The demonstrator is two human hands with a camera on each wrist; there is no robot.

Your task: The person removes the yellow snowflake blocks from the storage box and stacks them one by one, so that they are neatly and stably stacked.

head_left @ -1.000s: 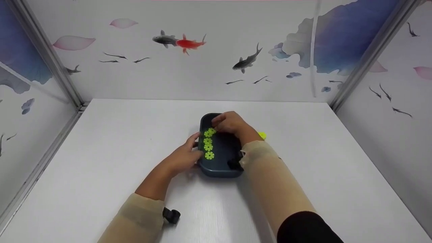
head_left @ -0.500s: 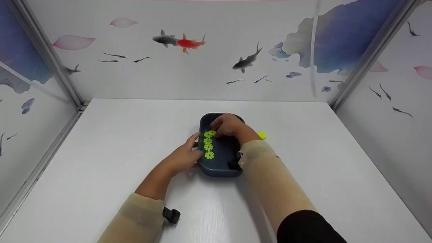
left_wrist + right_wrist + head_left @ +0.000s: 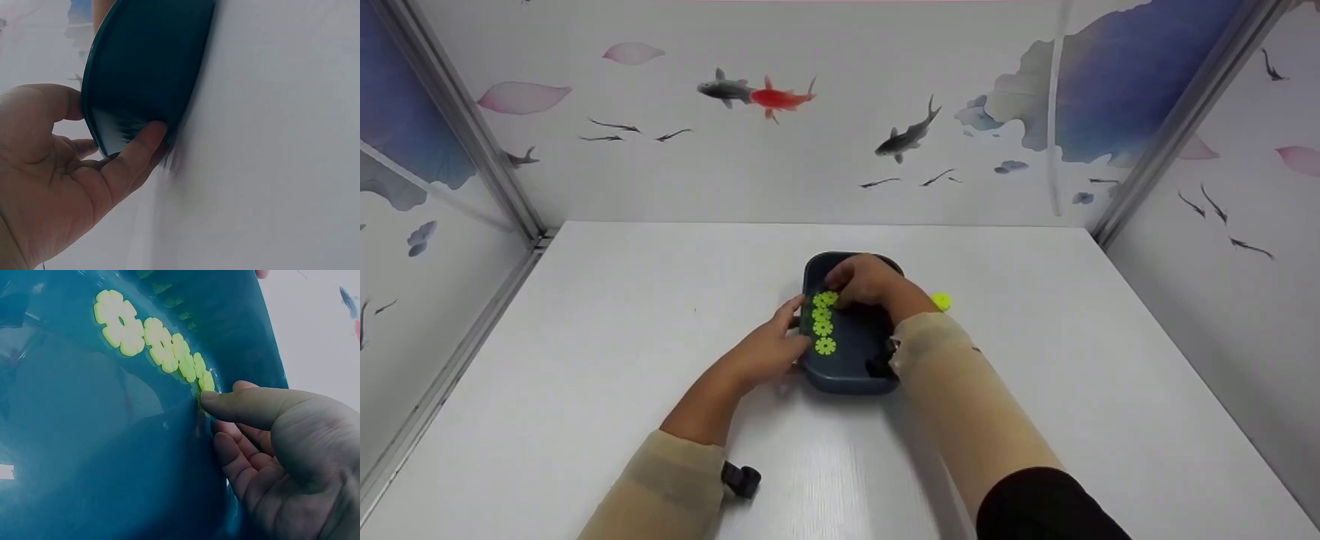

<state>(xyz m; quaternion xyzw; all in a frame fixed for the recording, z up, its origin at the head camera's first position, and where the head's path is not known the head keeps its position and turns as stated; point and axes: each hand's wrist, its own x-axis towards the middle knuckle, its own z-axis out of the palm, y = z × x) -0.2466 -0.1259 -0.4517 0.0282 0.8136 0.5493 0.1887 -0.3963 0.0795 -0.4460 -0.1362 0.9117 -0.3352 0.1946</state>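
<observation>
A dark blue tray [image 3: 849, 369] lies lengthwise on the white table. My left hand [image 3: 765, 351] grips its left side; in the left wrist view the thumb is at the rim and the fingers are against the outer wall [image 3: 146, 67]. Along the tray's left inside stands a row of yellow-green notched snowflake discs [image 3: 825, 346]. My right hand [image 3: 868, 280] reaches inside, near the far end of that row. In the right wrist view its thumb and fingers pinch a snowflake disc [image 3: 207, 381] at the row's end, partly hidden by the thumb.
Just right of the tray, partly behind the right forearm, a yellow-green disc [image 3: 941, 301] lies on the table [image 3: 585, 360]. A black wrist camera [image 3: 742, 480] sticks out from the left sleeve. White panels with painted fish [image 3: 911, 140] enclose the back and sides.
My right hand has shifted slightly left and nearer inside the tray, with the far disc turned closer to the row. The left hand keeps its hold on the tray.
</observation>
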